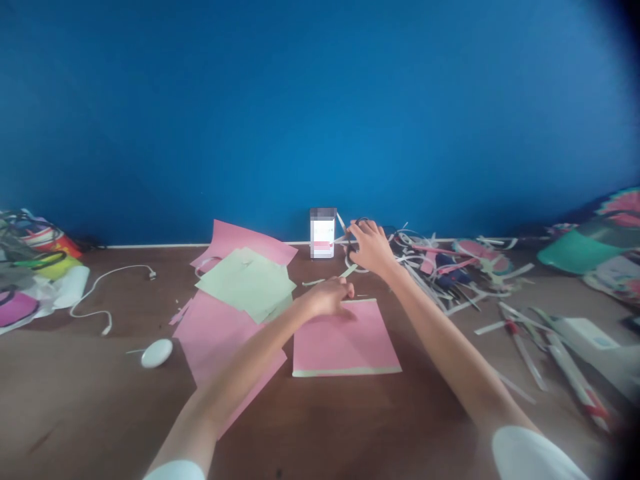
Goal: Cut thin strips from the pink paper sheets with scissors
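My left hand (330, 297) is over the top edge of a pink paper sheet (347, 340), which has pale green strips along its top and bottom edges. Its fingers are curled, and what they hold, if anything, is hidden. A narrow pale green paper strip (349, 271) shows just beyond those fingers; whether they touch it, I cannot tell. Farther back, my right hand (373, 245) has bent fingers at the black handles of a pair of scissors (341, 221), partly covered by the hand. A phone (323, 233) stands upright against the wall, left of the scissors.
Left of the sheet lie pale green papers (245, 283) over larger pink papers (220, 333). A white round object (157, 353) and a white cable (110, 269) are farther left. Paper scraps (440, 267) heap at right, near a craft knife (523, 350). A blue wall (320, 120) bounds the table.
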`<state>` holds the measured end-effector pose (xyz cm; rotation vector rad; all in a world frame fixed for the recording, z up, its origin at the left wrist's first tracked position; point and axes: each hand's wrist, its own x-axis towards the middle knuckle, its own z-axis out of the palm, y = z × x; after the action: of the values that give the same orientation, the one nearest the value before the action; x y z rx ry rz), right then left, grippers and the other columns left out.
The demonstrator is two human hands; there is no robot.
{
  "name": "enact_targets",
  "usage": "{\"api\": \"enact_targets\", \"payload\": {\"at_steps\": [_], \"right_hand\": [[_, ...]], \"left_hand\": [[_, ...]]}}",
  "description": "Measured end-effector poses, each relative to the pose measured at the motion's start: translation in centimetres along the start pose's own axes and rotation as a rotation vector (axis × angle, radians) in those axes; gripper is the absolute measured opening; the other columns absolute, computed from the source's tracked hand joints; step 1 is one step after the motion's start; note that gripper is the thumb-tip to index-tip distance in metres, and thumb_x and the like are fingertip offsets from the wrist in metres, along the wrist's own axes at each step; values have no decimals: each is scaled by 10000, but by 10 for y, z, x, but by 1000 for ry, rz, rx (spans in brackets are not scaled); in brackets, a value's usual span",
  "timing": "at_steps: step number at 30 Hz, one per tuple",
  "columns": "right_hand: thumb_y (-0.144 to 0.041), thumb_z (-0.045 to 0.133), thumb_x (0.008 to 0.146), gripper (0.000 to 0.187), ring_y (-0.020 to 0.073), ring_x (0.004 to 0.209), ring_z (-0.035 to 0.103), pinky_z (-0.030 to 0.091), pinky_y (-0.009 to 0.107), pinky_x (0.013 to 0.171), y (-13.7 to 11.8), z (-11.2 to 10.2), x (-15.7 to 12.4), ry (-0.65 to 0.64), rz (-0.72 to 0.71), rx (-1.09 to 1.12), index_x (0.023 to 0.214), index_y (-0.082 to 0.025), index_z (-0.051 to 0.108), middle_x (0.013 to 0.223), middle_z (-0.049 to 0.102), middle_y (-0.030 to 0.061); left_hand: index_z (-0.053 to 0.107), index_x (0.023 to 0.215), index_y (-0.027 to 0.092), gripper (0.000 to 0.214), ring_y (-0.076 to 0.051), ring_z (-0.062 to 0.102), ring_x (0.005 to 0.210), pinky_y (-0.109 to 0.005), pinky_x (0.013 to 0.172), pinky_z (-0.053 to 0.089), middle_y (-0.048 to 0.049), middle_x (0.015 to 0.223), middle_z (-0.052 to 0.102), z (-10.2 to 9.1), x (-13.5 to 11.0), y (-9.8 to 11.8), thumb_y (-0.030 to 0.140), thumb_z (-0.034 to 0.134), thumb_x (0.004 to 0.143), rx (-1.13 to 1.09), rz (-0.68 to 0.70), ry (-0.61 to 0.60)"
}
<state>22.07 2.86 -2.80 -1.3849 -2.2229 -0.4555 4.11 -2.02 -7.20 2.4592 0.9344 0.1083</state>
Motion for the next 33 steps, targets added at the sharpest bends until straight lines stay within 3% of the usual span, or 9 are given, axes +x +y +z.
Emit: {"api": "enact_targets", "payload": {"at_steps": [5,9,13,16,20,23,28,33], "right_hand": [[-246,570,753,326,305,1062,432,319,373,802,-1,6,-1,-8,20,22,1071,-184,536,1110,576,122],[-253,583,742,322,306,1042,452,334,369,789,3,9,-1,-11,53,61,1055,-190,546,1073,591,116],[-269,609,721,296,295,1011,492,366,356,780,8,3,2,-15,117,190,1004,-196,562,1065,618,103],[-273,610,728,276,224,839,562,397,306,704,12,-8,5,-106,179,413,990,-192,577,947,662,67],[-336,637,739,266,154,645,556,389,262,602,16,-27,5,-223,229,622,964,-196,620,738,651,9],[-381,664,725,322,155,648,562,399,261,583,16,-39,5,-271,245,730,978,-185,635,728,650,15],[-360,672,719,373,171,749,600,455,270,627,7,-50,5,-475,211,1072,1042,-181,617,857,684,52],[-287,702,667,329,146,658,555,418,257,570,-1,-54,4,-565,177,1079,965,-185,608,781,657,25]], "left_hand": [[548,935,194,484,-255,550,982,-305,776,426,-71,1017,567,17,2,6,584,688,685,69,4,82],[523,895,195,467,-237,559,918,-289,730,415,-62,1017,570,10,0,2,548,718,660,58,-4,40],[529,932,218,209,-187,594,824,-256,645,385,-25,944,627,0,-3,1,364,608,804,-56,4,-26],[558,973,230,147,-180,605,831,-252,641,388,-22,958,649,-10,-4,-3,280,554,835,-142,5,17],[559,1053,222,228,-180,601,844,-261,665,425,-47,969,636,-28,-7,-13,249,563,826,-288,-23,184],[545,1025,202,232,-173,601,850,-267,683,444,-57,974,633,-43,-13,-19,299,602,822,-429,5,242],[546,922,171,239,-152,593,795,-268,674,434,-54,900,630,-60,-18,-21,345,652,798,-505,22,300],[562,935,159,239,-146,592,793,-270,694,442,-51,903,629,-63,-19,-18,305,667,778,-529,22,276]]}}
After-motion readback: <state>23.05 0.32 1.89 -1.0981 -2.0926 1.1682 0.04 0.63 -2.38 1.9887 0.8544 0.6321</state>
